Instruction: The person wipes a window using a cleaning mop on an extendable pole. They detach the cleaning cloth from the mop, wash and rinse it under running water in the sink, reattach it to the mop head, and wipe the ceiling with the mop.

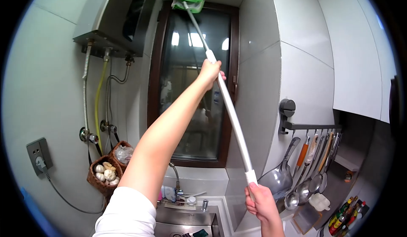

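A long white and grey pole [232, 114] slants across the view, with a green mop head [189, 4] at its upper end. The mop head touches the top of the dark-framed window [195, 84]. My left hand [210, 72] is wrapped round the pole near its middle joint, arm stretched up and forward. Lower down at the right, my right hand [261, 201] grips the pole's lower white handle.
A water heater [116, 20] with hoses hangs at the upper left. Baskets with garlic [106, 175] hang below it. The steel sink [186, 220] lies under the window. Ladles and spatulas hang from a rail [313, 126] at the right, above bottles [345, 216].
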A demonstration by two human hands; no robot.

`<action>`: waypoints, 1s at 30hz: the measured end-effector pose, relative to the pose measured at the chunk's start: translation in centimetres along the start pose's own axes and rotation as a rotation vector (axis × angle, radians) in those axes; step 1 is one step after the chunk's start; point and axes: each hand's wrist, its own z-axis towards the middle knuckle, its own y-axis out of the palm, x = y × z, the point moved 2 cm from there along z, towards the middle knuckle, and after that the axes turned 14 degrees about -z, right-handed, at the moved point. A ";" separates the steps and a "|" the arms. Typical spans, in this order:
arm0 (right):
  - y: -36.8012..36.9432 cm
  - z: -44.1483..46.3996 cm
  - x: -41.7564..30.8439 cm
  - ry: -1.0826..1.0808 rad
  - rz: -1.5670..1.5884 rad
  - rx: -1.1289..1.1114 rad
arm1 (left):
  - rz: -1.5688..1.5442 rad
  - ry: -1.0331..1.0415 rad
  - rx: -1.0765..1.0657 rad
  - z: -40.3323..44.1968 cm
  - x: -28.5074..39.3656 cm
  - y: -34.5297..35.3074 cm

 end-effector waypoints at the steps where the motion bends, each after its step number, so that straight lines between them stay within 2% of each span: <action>1: 0.9 0.2 -0.3 -0.014 0.006 0.026 | -0.016 0.002 -0.080 1.6 -0.5 0.5; 4: 2.2 0.8 -1.9 -0.029 0.079 0.050 | -0.057 -0.048 -0.173 5.0 -1.4 3.2; 6: 1.4 1.4 -2.4 -0.036 0.071 0.080 | -0.082 -0.055 -0.093 5.9 -2.2 4.2; 10: 0.2 4.2 0.2 -0.061 0.080 0.088 | -0.183 -0.112 -0.112 5.9 -3.6 3.7; 13: 1.3 7.0 3.7 -0.099 0.002 0.098 | -0.146 -0.140 -0.069 4.5 -4.1 2.1; 18: 4.3 9.1 8.7 -0.138 0.000 0.086 | -0.141 -0.030 -0.071 2.7 -4.9 -1.5; 23: 4.6 9.2 14.6 -0.148 0.005 0.102 | -0.221 0.059 -0.103 -2.9 -5.7 -3.1; 26: 4.7 11.0 14.4 -0.244 -0.058 0.154 | -0.273 0.148 -0.153 -2.6 -4.6 -2.9; 30: 4.4 13.4 11.2 -0.264 -0.086 0.141 | -0.249 0.193 -0.147 1.0 -3.2 -2.6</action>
